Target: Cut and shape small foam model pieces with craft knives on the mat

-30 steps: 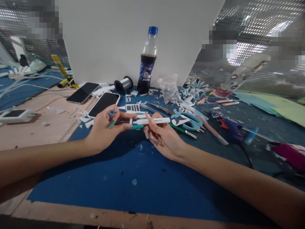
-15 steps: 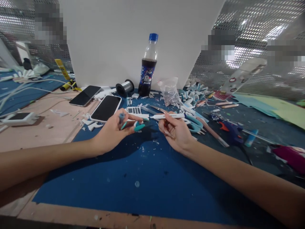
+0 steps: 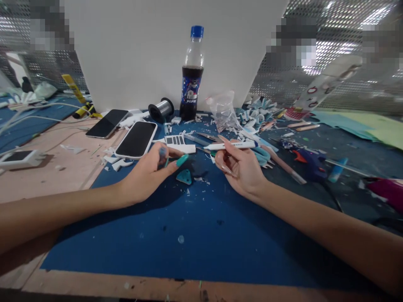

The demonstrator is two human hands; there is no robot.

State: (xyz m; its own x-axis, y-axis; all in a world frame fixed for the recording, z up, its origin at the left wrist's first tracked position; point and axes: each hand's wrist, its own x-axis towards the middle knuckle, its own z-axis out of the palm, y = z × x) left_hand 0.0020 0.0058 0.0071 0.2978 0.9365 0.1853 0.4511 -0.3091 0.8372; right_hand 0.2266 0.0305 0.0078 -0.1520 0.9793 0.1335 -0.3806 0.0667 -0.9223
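Observation:
My right hand [image 3: 242, 167] pinches a white pen [image 3: 231, 145] that lies level, its tip pointing left, above the blue mat [image 3: 189, 226]. My left hand [image 3: 150, 173] is curled with its teal-nailed fingers closed on a small blue-grey piece [image 3: 162, 152]. A small teal triangular piece [image 3: 184, 177] lies on the mat just right of my left fingertips, between the two hands. Teal scissors [image 3: 262, 156] lie partly hidden behind my right hand.
Two phones [image 3: 136, 139] [image 3: 107, 123] lie at the left of the mat; a cola bottle [image 3: 190, 75] and a wire spool [image 3: 161, 110] stand by a white board. A blue glue gun [image 3: 310, 160], a plastic bag [image 3: 223, 112] and paper scraps crowd the right.
The hands parted: my right hand drew the pen to the right, away from my left hand. The teal triangular piece now lies on the mat between them.

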